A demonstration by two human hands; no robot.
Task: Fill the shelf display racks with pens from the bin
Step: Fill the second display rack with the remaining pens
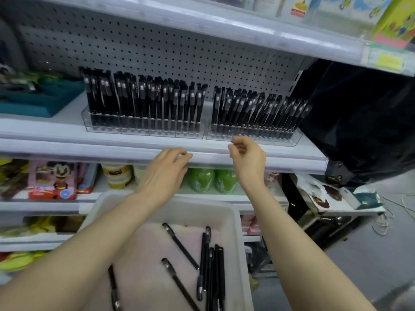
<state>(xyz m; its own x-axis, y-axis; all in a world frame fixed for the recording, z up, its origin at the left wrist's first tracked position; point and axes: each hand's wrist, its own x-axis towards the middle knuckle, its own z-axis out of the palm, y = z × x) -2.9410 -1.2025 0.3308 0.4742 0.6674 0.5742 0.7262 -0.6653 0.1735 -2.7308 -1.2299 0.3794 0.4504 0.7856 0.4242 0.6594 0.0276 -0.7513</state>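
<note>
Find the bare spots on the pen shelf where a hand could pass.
Bare shelf lies between the teal tray and the left rack, and along the front edge. Both racks are packed with pens; the gap between them is narrow.

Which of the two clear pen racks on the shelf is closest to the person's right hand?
The rack on the right: its front wall sits just above the right hand. The other rack stands further left, nearer the left hand.

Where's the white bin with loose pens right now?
Bottom centre of the head view: the white bin sits below the left hand and right hand, lower than the pen-rack shelf.
</note>
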